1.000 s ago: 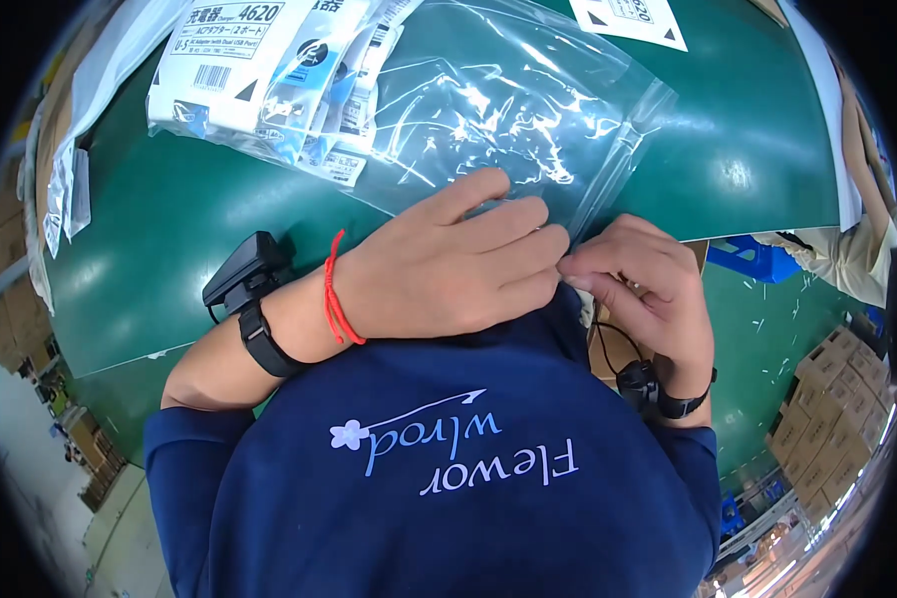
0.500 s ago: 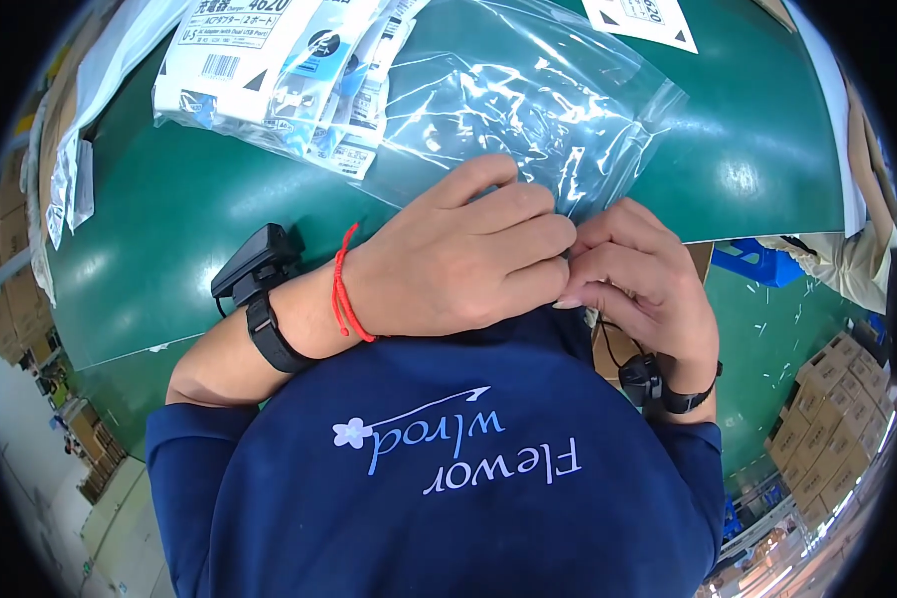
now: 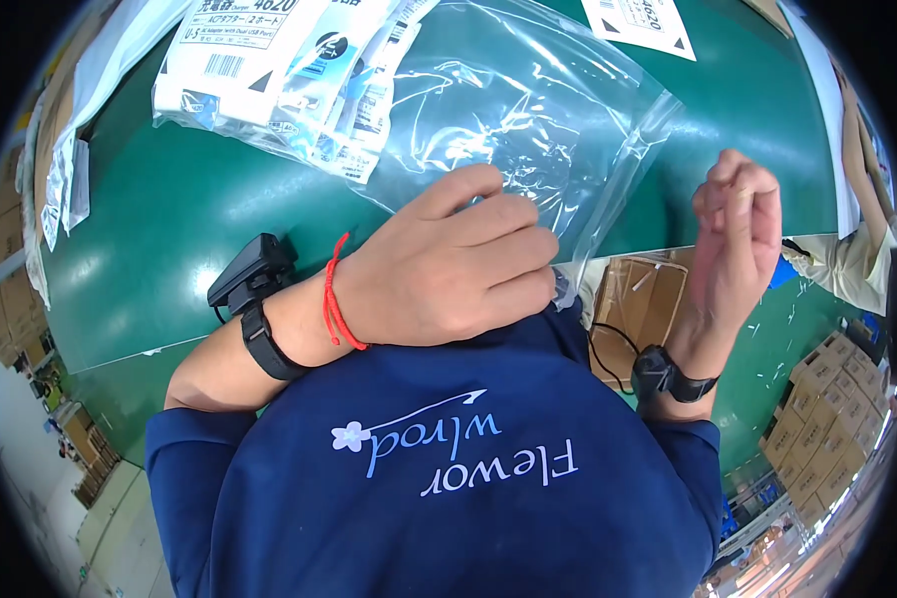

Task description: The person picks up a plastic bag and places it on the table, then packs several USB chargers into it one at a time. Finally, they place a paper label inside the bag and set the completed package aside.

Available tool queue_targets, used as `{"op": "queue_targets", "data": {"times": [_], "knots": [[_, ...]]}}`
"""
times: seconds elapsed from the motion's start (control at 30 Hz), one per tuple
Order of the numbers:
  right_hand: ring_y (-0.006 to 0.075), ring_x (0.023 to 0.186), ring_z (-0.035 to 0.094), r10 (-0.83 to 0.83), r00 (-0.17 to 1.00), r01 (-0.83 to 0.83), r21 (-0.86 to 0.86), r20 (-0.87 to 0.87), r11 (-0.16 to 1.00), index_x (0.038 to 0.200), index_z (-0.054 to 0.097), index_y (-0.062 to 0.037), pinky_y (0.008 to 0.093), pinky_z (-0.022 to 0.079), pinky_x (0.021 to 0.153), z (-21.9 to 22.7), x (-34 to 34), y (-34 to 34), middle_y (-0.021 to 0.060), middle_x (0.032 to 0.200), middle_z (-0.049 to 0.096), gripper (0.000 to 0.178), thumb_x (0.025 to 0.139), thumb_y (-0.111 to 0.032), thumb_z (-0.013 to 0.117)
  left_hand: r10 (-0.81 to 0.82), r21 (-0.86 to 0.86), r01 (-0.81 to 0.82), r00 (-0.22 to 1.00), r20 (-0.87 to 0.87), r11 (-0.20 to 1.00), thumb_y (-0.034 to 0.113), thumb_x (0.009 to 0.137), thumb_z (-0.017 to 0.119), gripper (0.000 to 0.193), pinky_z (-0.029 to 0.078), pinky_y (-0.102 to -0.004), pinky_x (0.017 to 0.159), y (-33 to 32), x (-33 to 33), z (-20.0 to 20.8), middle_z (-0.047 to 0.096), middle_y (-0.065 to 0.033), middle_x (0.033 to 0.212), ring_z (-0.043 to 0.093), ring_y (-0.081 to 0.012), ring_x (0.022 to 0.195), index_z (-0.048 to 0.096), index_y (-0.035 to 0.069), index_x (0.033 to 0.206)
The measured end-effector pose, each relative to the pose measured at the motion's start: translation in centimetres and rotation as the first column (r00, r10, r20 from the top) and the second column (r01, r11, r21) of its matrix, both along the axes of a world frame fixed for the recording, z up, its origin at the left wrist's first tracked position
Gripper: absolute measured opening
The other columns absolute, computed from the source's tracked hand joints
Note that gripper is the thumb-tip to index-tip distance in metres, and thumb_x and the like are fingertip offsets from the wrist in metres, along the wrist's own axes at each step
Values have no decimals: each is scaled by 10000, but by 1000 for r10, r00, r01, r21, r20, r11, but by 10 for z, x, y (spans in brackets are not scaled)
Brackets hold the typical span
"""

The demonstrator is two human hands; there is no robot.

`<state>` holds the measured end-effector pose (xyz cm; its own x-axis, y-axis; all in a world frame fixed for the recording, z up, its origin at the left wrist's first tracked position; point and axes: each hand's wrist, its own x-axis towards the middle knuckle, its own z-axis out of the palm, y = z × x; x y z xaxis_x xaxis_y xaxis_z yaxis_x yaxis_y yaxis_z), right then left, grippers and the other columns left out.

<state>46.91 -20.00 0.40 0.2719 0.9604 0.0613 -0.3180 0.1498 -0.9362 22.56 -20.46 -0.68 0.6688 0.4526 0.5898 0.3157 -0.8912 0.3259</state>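
A large clear plastic bag (image 3: 568, 130) lies on the green table. My left hand (image 3: 458, 254) is closed on its near edge, fingers curled over, with a crumpled bit showing just below the fingers. My right hand (image 3: 743, 224) is held up to the right, apart from the bag. Its fingers are curled and pressed together; whatever they hold, if anything, is hidden. Left of the bag sits a pile of clear-wrapped packages (image 3: 239, 80) with white and blue printed cards, overlapping the bag's left side.
A printed white card (image 3: 640, 22) lies at the table's far side. Below the near edge stands an open cardboard box (image 3: 643, 304). Beige cloth (image 3: 857, 271) is at the right edge, beside what looks like another person's arm. Brown cartons (image 3: 832, 419) are stacked lower right.
My right hand has left the bag's near edge and moved right and up, fingers closed. My left hand has shifted slightly left and keeps its grip. The cardboard box has come into fuller view.
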Motion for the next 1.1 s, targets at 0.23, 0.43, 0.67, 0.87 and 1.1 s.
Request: {"op": "queue_targets", "data": {"times": [0.23, 0.43, 0.67, 0.87, 1.1], "knots": [[163, 742, 515, 522, 508, -673, -63, 685, 737, 753, 650, -58, 275, 413, 644, 20, -20, -9, 50, 842, 598, 136, 666, -86, 751, 19, -13, -19, 1000, 20, 1000, 130, 669, 625, 99, 416, -348, 824, 2, 1, -1, 530, -5, 822, 531, -171, 823, 533, 115, 704], [205, 735, 528, 527, 399, -718, -102, 750, 689, 727, 644, -66, 304, 412, 659, 28, -26, -8, 54, 794, 575, 159, 632, -100, 767, 9, -24, -8, 1000, 20, 1000, 138, 659, 629, 111, 422, -344, 807, 3, -1, 3, 524, -4, 814, 530, -170, 815, 529, 114, 701], [212, 745, 538, 458, 425, -646, -92, 781, 758, 746, 609, -62, 307, 423, 664, 17, -23, -8, 57, 811, 574, 200, 629, -72, 770, -34, 16, 34, 999, -4, 999, 210, 609, 768, 237, 419, -345, 735, 3, -3, 3, 580, -10, 846, 533, -197, 789, 602, 109, 746], [204, 757, 551, 274, 534, -491, 29, 800, 871, 791, 573, -33, 294, 431, 680, 8, -21, -5, 81, 817, 576, 213, 659, -18, 739, -4, 15, 3, 999, 41, 1000, 97, 631, 632, 124, 425, -321, 770, 3, 0, 2, 507, -6, 775, 507, -169, 772, 517, 106, 676], [75, 759, 468, -236, 750, 140, 200, 619, 970, 904, 560, -21, 217, 397, 686, -20, 31, 32, 27, 898, 551, 96, 908, -109, 599, -20, 38, 18, 999, 31, 999, 87, 638, 643, 125, 427, -325, 761, 3, -4, 2, 531, -13, 785, 516, -176, 772, 524, 99, 677]]}}
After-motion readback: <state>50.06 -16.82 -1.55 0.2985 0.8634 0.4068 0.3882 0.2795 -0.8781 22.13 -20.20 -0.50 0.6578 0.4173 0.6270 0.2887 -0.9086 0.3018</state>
